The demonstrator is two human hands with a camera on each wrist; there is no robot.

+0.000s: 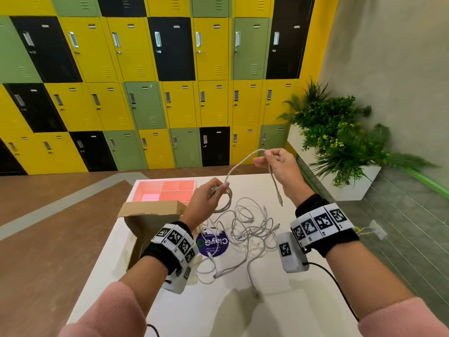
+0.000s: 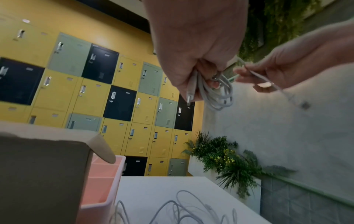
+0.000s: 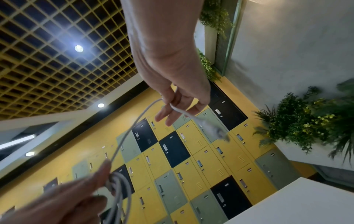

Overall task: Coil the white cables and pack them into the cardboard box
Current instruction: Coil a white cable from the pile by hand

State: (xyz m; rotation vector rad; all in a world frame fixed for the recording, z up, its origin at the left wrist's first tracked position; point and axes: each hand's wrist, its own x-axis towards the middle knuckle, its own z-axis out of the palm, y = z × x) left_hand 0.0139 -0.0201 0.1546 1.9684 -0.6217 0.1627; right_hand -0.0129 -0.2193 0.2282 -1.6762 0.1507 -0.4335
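Observation:
My left hand [image 1: 213,190] [image 2: 199,72] grips a small coil of white cable [image 1: 224,201] [image 2: 216,92] above the table, one plug end sticking out of the fist. From the coil the same cable runs up to my right hand [image 1: 269,160] [image 3: 176,101], which pinches it near its free end; the plug [image 1: 280,200] [image 3: 220,133] hangs below. A tangle of loose white cables [image 1: 245,229] [image 2: 172,212] lies on the white table [image 1: 218,312]. The open cardboard box [image 1: 148,215] [image 2: 44,174] stands at the table's left edge, under my left wrist.
A pink divided tray [image 1: 167,190] [image 2: 103,180] sits behind the box. A purple round sticker [image 1: 213,244] lies under the cables. Lockers fill the wall ahead; a white planter with green plants [image 1: 340,142] stands to the right of the table.

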